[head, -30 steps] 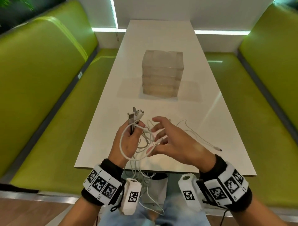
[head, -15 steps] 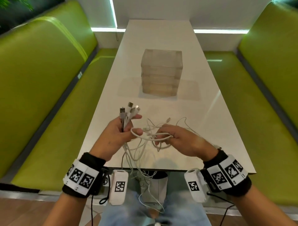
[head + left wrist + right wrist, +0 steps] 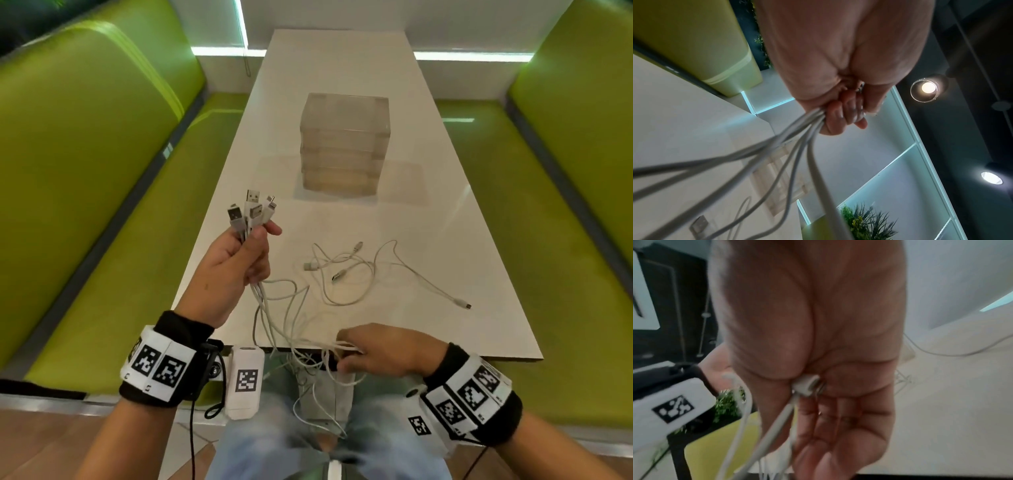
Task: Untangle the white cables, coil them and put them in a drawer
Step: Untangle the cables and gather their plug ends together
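At lower centre of the head view, your right hand point(image 3: 383, 349) has dropped to the table point(image 3: 342, 68) edge, gripping white cables point(image 3: 284, 308); your left hand point(image 3: 236, 263) has risen, fist clutching their plugs.

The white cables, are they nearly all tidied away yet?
Not yet. The left hand grips a bunch of white cables by their plugs, and the right hand pulls the strands straight. More loose cables lie tangled on the table. Nothing is coiled, and the drawer box is shut.
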Available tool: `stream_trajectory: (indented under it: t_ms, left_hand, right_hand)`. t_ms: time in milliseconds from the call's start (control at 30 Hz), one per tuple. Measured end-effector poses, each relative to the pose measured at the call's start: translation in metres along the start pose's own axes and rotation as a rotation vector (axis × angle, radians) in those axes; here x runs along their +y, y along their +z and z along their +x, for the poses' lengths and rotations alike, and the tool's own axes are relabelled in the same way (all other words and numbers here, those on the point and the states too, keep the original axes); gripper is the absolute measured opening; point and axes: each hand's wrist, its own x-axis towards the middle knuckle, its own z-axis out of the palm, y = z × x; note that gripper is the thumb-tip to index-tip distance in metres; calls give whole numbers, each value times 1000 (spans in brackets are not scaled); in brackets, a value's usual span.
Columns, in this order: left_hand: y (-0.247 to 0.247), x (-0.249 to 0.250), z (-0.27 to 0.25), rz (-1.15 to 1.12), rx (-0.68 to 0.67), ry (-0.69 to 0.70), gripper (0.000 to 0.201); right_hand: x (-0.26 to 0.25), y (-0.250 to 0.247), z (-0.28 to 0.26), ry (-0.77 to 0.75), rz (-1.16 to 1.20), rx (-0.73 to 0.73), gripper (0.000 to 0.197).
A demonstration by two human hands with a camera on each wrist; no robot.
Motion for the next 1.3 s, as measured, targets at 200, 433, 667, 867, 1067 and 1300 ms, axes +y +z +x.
stream_trajectory:
  t_ms: [200, 433, 667, 867, 1067, 1300]
  left_hand:
    - [5, 1, 3, -81, 63, -8, 26]
    - [17, 1, 3, -66, 51, -41, 24]
    - [21, 2, 0, -50, 35, -55, 20]
    - [20, 0, 3, -111, 37, -99, 15]
    - [23, -3, 2, -76, 1, -60, 17]
    - [27, -1, 6, -44, 111, -47, 22]
  right_hand:
    - [3, -2, -7, 36, -171, -133, 101]
    - [6, -16, -5, -18, 119, 203, 47]
    - [20, -19, 0, 73, 85, 409, 11]
    - [94, -32, -17, 644, -135, 629, 31]
    - [118, -32, -23, 709, -37, 605, 15]
    - [63, -77, -35, 57, -65, 1397, 9]
